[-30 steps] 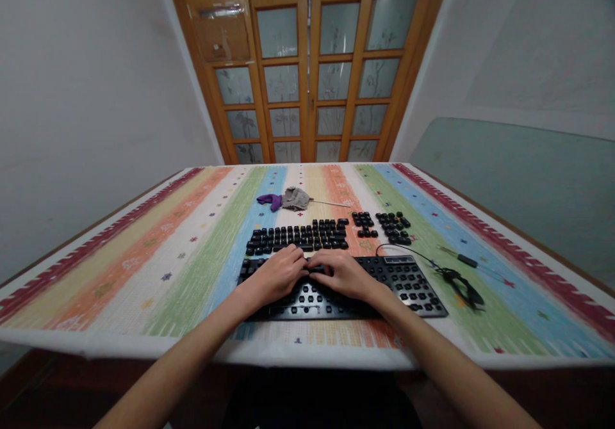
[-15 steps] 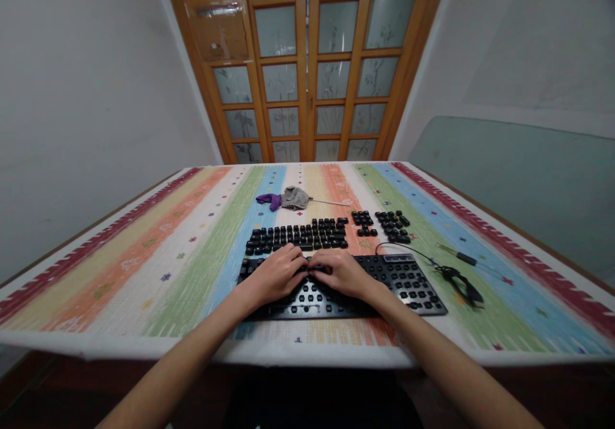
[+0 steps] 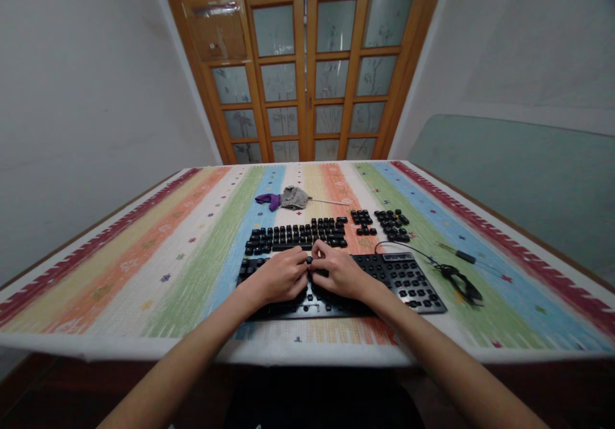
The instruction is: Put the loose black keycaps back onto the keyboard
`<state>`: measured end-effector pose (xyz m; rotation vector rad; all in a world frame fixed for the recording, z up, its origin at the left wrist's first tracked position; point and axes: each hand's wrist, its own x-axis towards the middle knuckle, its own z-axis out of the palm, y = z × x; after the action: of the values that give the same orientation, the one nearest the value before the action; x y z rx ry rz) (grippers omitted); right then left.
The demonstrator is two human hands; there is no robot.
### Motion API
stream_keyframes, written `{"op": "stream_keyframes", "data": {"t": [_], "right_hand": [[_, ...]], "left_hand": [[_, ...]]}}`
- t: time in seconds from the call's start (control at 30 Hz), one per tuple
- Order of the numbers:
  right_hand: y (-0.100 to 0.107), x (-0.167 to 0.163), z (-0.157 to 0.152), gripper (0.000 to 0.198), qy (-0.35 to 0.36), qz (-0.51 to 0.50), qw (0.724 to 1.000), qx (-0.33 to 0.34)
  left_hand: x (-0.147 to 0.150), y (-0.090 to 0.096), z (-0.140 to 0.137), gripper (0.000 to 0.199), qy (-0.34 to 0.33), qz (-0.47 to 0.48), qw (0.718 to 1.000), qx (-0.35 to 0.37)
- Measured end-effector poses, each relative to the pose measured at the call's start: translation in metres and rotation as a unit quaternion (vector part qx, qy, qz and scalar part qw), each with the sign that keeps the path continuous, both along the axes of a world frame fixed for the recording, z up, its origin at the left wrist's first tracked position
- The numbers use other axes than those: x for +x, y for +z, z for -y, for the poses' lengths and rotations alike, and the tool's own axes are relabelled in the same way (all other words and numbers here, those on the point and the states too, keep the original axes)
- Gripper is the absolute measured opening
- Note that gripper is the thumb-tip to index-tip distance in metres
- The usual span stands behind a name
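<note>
Together, left hand (image 3: 281, 275) and right hand (image 3: 339, 272) pinch one keyboard (image 3: 408, 282) key; no legible lettering.

Worktop: my worktop (image 3: 144, 275), covered edge to edge by a cloth in lengthwise stripes of dark red, orange, cream, green, blue and yellow.
Near edge, centre: black keyboard base (image 3: 408, 282), many sockets bare; my hands rest on its middle.
Just beyond it: loose keycaps (image 3: 293, 235) set out in keyboard-like rows, with two smaller keycap clusters (image 3: 382, 222) to their right.
Right of base: black cable (image 3: 459, 282), partly coiled, running to the base's far edge.
Beyond the cable: small dark tool (image 3: 466, 257), kind unclear.
Far centre: grey cloth (image 3: 294, 197) touching a purple cloth (image 3: 269, 200); thin rod (image 3: 331, 203) just right of them.
</note>
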<state>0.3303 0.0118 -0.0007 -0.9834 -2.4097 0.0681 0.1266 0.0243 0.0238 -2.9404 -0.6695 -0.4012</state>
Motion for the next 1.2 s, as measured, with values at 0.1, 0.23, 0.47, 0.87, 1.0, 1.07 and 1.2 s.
{"op": "stream_keyframes", "data": {"t": [0.1,0.23,0.47,0.87,1.0,1.07,1.2], "right_hand": [[-0.003,-0.002,0.0,0.006,0.001,0.023,1.0,0.008],[-0.003,-0.003,0.001,0.007,-0.007,0.045,0.999,0.012],[0.001,-0.005,0.003,0.008,-0.017,0.029,0.999,0.016],[0.015,0.016,-0.004,0.018,-0.11,-0.197,0.97,0.09],[0.019,0.021,-0.004,0.017,-0.149,-0.24,0.954,0.097],[0.021,0.024,-0.004,0.017,-0.165,-0.25,0.949,0.097],[0.024,0.028,-0.004,0.018,-0.18,-0.256,0.945,0.092]], "left_hand": [[0.005,0.0,0.001,0.019,-0.008,-0.027,1.0,0.009],[0.008,0.001,-0.001,0.025,-0.017,-0.04,0.999,0.008],[0.003,0.011,-0.004,0.027,-0.018,-0.03,0.999,-0.02],[0.027,0.044,-0.114,0.022,0.115,0.053,0.988,-0.091],[0.046,0.033,-0.147,0.02,0.123,0.015,0.984,-0.128],[0.053,0.027,-0.159,0.02,0.129,-0.003,0.981,-0.148],[0.061,0.013,-0.176,0.029,0.142,-0.041,0.97,-0.193]]}}
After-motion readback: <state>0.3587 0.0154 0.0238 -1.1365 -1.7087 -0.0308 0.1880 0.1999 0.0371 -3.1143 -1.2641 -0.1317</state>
